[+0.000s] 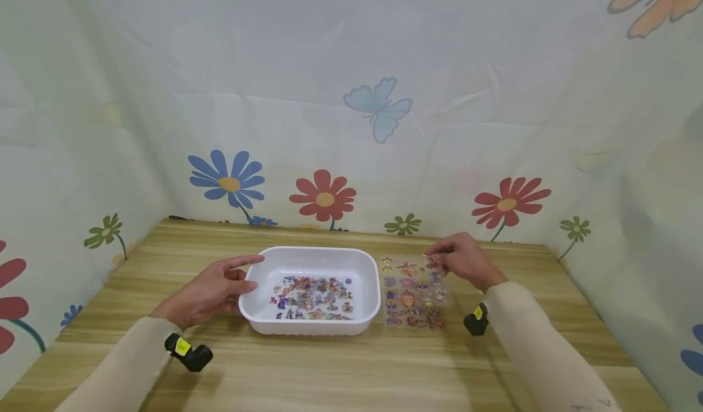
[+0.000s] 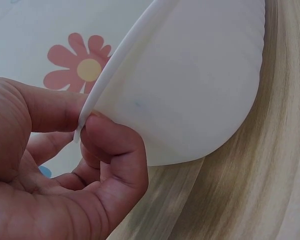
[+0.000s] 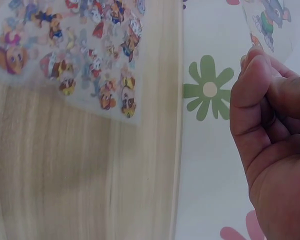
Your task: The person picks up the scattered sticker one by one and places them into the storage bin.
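Our two hands are well apart, one on each side of the white tub (image 1: 310,328). The left hand (image 1: 211,287) is at its left end, forefinger stretched along the rim and thumb bent below it; we have the rim pinched between them. The right hand (image 1: 464,261) is beyond the tub's right end, toward the back, its wrist bent inward and its thumb and forefinger pressed together on a clear piece (image 3: 270,25). Both forearms come in from the near corners in pale sleeves (image 1: 535,339), a small black camera (image 1: 192,356) on the left wrist and another on the right.

Just right of the tub, below our right hand, lies a clear sticker sheet (image 1: 409,299) printed with small colourful figures. Inside the tub, more stickers (image 1: 315,299) cover the middle of the floor. The tub stands on a wood-grain table (image 1: 307,375), and behind it hangs a flowered cloth (image 1: 274,46).

From the left wrist we see what the head view hides: our thumb against the tub's outer wall. From the right wrist we make out a grey cartoon animal in green on the pinched piece; whether that piece joins the sticker sheet, we cannot tell.
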The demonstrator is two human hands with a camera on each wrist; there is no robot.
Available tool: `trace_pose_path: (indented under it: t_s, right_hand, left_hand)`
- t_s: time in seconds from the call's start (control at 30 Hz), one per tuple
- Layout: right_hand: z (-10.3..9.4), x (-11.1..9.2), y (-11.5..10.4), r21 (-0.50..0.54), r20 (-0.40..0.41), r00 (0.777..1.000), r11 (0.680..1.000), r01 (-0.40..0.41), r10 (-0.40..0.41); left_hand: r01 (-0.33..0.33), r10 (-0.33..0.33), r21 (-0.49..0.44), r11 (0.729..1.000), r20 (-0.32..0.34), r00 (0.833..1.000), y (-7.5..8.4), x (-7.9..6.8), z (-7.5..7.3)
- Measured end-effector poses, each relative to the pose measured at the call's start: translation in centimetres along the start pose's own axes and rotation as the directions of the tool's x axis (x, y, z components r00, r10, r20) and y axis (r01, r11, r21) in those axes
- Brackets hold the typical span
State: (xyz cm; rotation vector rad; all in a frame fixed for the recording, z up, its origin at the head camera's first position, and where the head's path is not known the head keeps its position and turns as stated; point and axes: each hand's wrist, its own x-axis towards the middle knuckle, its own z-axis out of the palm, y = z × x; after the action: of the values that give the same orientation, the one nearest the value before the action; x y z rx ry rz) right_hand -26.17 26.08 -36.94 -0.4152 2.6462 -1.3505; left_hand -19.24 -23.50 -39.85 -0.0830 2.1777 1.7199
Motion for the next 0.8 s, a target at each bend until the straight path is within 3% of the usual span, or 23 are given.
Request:
trace_pose_path:
  t_s: [0.8]
  right_hand:
    - [2.5, 1.4, -2.3, 0.049, 0.048, 0.999, 0.999, 0.004, -0.006]
  left_hand:
    - [-0.016, 0.016, -0.014, 1.0, 0.019, 1.0, -0.2, 0.0, -0.1]
